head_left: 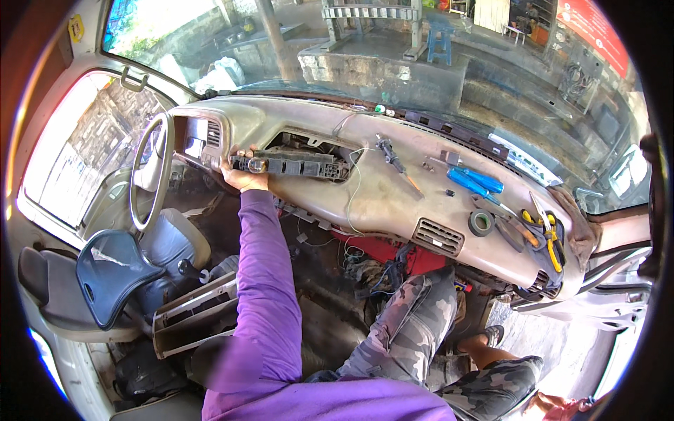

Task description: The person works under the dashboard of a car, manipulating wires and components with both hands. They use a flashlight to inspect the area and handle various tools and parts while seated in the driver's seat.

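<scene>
My left hand (243, 175), in a purple sleeve, reaches across to the dashboard. Its fingers are closed around the left end of a long black panel unit (298, 165). A round, shiny piece (258, 165) shows at that end, close to my fingers. The unit lies lengthwise along the lower edge of a dark opening (298, 139) in the beige dashboard (393, 186). A thin pale wire (351, 189) hangs down from the opening's right side. My right hand is out of view.
On the dashboard lie a dark tool (390, 154), blue-handled screwdrivers (474, 181), a tape roll (481, 222) and yellow-handled pliers (553, 242). The steering wheel (152, 172) stands left. Below it are a blue plastic seat (112, 274) and a loose beige trim frame (196, 316). Loose wires hang under the dashboard.
</scene>
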A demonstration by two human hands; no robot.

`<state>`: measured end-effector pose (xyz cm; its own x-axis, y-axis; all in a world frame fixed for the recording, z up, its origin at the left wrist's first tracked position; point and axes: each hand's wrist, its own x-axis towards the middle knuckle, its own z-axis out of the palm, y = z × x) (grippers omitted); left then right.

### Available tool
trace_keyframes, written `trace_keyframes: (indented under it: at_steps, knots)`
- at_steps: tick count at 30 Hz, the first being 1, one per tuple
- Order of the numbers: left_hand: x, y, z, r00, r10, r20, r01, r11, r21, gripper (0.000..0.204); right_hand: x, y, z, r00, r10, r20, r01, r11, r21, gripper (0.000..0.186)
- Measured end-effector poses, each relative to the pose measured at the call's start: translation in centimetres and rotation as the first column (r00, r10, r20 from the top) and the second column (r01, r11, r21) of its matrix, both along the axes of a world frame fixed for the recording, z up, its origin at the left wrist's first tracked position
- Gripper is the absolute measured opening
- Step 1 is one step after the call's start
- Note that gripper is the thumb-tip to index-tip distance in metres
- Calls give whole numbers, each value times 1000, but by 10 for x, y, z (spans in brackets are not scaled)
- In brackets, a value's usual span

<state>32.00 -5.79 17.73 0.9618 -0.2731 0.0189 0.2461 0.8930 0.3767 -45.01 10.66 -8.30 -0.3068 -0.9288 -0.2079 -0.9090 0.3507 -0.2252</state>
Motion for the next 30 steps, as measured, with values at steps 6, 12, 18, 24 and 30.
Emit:
trace_keyframes:
  at_steps: [6,12,18,24,30]
  knots:
    - [3,6,-2,998,-46,33,49,996,-73,30,-10,5,0,1000,-27,12,27,999,27,48]
    - [8,7,-11,991,-80,106,95,985,-143,40,-27,10,1,998,-57,25,56,997,58,47]
    - [9,10,-15,978,-130,165,161,967,-195,37,-56,23,3,989,-126,79,116,987,114,46]
    - [10,9,-13,965,-141,223,191,956,-223,35,-141,56,-7,941,-263,211,221,954,204,46]
    - [10,6,-17,958,-146,249,208,947,-246,32,-188,14,65,995,-102,22,103,994,-45,38]
